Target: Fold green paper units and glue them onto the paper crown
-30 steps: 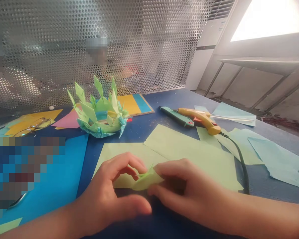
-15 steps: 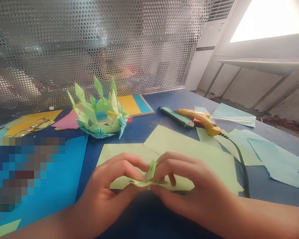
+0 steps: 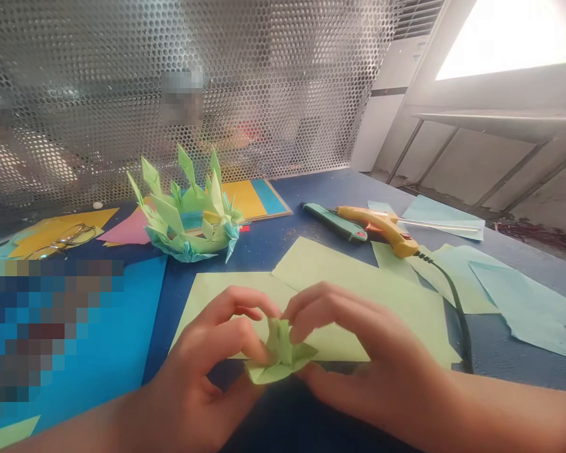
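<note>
1. The small folded paper piece [image 3: 279,352] is light green.
2. The flat sheets [image 3: 358,283] under it are the same pale green.
3. The table [image 3: 311,189] is dark blue.
4. The spiky paper crown [image 3: 188,211] mixes light green with teal points.
5. The glue gun [image 3: 380,228] is yellow-orange with a black cord [image 3: 455,302].
6. The cutter [image 3: 334,221] is teal.
7. The big sheet [image 3: 113,340] on the left is bright blue.
8. The perforated screen [image 3: 193,82] is silver, dotted all over with round holes.
9. The sheets [image 3: 523,302] on the right are pale blue.
</note>
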Tool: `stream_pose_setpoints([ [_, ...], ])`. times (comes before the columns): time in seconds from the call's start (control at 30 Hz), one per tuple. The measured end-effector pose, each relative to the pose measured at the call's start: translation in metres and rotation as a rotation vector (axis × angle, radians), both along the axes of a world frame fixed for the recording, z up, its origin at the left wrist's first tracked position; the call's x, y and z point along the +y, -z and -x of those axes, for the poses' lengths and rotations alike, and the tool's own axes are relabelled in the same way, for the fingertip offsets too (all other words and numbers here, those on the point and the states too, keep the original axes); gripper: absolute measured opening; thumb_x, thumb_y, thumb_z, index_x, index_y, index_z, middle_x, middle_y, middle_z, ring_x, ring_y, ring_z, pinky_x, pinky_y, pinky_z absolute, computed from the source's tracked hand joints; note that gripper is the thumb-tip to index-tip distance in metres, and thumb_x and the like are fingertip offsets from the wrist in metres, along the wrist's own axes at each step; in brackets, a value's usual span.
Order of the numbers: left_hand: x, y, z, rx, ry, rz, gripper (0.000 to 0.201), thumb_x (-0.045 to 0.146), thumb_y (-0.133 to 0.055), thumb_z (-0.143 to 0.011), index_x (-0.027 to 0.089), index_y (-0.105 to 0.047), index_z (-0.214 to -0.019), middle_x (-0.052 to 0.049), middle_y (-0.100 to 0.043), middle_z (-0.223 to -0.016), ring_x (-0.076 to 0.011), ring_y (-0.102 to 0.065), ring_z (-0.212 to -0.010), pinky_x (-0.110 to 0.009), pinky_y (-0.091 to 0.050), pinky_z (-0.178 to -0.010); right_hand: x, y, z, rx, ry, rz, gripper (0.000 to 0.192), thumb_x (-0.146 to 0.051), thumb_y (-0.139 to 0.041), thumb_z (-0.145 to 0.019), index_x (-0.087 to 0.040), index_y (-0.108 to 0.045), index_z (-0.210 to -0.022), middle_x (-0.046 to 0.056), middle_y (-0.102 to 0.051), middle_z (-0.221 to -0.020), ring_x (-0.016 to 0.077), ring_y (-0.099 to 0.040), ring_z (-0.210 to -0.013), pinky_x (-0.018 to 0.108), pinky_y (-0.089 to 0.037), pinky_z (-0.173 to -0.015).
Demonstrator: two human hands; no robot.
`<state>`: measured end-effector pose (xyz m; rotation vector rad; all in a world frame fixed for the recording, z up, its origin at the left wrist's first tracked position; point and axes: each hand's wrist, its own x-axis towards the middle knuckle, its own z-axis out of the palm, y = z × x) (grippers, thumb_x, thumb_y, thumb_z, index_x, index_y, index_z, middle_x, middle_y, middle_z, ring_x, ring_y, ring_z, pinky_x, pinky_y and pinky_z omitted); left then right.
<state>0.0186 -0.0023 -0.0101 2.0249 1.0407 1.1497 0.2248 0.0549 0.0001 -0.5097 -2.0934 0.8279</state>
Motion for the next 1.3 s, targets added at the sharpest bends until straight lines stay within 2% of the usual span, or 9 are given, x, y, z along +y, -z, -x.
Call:
stream_pose_setpoints([
  [0.17,0.0025,0.0028,-0.0002,0.005,-0.031,-0.037,0.028,-0.001,-0.061,-0.087,0.026,-0.055,-0.083,0.006,-0.053,-0.115,-0.0099,-0.061,-0.103,-0.019,-0.047,-0.090,-0.0002,0.0007,-0.0004,-0.035,0.037,-0.020,0.043,0.003,-0.060,-0.065,-0.023,-0.062,-0.100,-0.004,-0.065,-0.083,0.0090,-0.064,-0.075,0.015,-0.053,-0.073],
  [0.37,0.0006,0.0059,0.0015,0.015,-0.051,-0.082,0.032,-0.005,-0.063,-0.083,0.026,-0.056,-0.084,0.006,-0.051,-0.105,-0.0102,-0.060,-0.100,-0.021,-0.046,-0.091,0.0030,-0.0040,-0.0016,-0.011,0.029,-0.016,0.027,0.003,-0.062,-0.062,-0.020,-0.061,-0.074,-0.001,-0.065,-0.089,0.0082,-0.065,-0.077,0.014,-0.053,-0.074],
  [0.5,-0.0006,0.0073,0.0011,-0.100,-0.017,-0.040,0.035,-0.002,-0.062,-0.085,0.029,-0.051,-0.095,0.005,-0.055,-0.096,-0.0101,-0.060,-0.088,-0.021,-0.048,-0.081,0.0018,-0.0029,-0.0011,-0.065,-0.035,0.062,0.023,0.001,-0.063,-0.069,-0.019,-0.065,-0.079,-0.002,-0.068,-0.076,0.0085,-0.064,-0.067,0.014,-0.053,-0.066],
  [0.6,-0.0007,0.0088,0.0004,-0.171,-0.041,-0.018,0.043,0.000,-0.064,-0.086,0.033,-0.047,-0.108,0.006,-0.061,-0.093,-0.0120,-0.061,-0.086,-0.023,-0.050,-0.080,0.0024,-0.0009,-0.0008,-0.062,-0.062,0.040,0.025,0.002,-0.062,-0.069,-0.017,-0.070,-0.082,0.000,-0.069,-0.076,0.0090,-0.065,-0.067,0.015,-0.053,-0.066],
  [0.7,0.0004,0.0094,0.0008,-0.126,-0.009,-0.018,0.046,-0.001,-0.064,-0.085,0.033,-0.050,-0.112,0.005,-0.064,-0.094,-0.0131,-0.063,-0.084,-0.024,-0.052,-0.076,0.0035,-0.0002,-0.0010,-0.031,-0.065,-0.002,0.027,0.005,-0.060,-0.067,-0.015,-0.072,-0.079,0.001,-0.070,-0.078,0.0084,-0.065,-0.069,0.014,-0.052,-0.067],
  [0.8,0.0019,0.0083,0.0014,-0.075,0.041,-0.052,0.044,-0.008,-0.059,-0.080,0.030,-0.056,-0.104,0.004,-0.065,-0.088,-0.0138,-0.065,-0.080,-0.024,-0.052,-0.072,0.0032,-0.0006,-0.0013,-0.033,-0.047,-0.059,0.027,0.006,-0.058,-0.065,-0.016,-0.070,-0.075,0.001,-0.072,-0.080,0.0085,-0.066,-0.071,0.015,-0.052,-0.069],
  [0.9,0.0024,0.0069,0.0005,-0.029,0.002,-0.084,0.035,-0.006,-0.060,-0.079,0.027,-0.060,-0.092,0.005,-0.066,-0.081,-0.0122,-0.065,-0.074,-0.022,-0.050,-0.069,0.0027,-0.0011,-0.0017,-0.037,-0.049,-0.091,0.027,0.006,-0.056,-0.065,-0.018,-0.066,-0.073,-0.001,-0.073,-0.077,0.0095,-0.066,-0.071,0.019,-0.051,-0.071],
  [1.07,0.0013,0.0061,-0.0021,-0.040,-0.066,0.016,0.021,0.008,-0.071,-0.085,0.027,-0.062,-0.087,0.006,-0.072,-0.084,-0.0116,-0.070,-0.079,-0.020,-0.051,-0.074,0.0039,-0.0001,-0.0017,-0.050,-0.042,-0.045,0.023,0.005,-0.059,-0.068,-0.016,-0.067,-0.072,0.000,-0.070,-0.071,0.0094,-0.062,-0.065,0.018,-0.051,-0.064],
  [1.3,0.0037,0.0036,-0.0037,-0.082,-0.016,-0.032,0.020,0.009,-0.075,-0.084,0.024,-0.062,-0.081,0.005,-0.076,-0.085,-0.0098,-0.071,-0.074,-0.017,-0.053,-0.072,0.0033,-0.0005,-0.0020,-0.061,-0.103,0.027,0.013,-0.001,-0.072,-0.076,-0.013,-0.073,-0.081,0.005,-0.072,-0.077,0.0130,-0.067,-0.073,0.020,-0.055,-0.071],
])
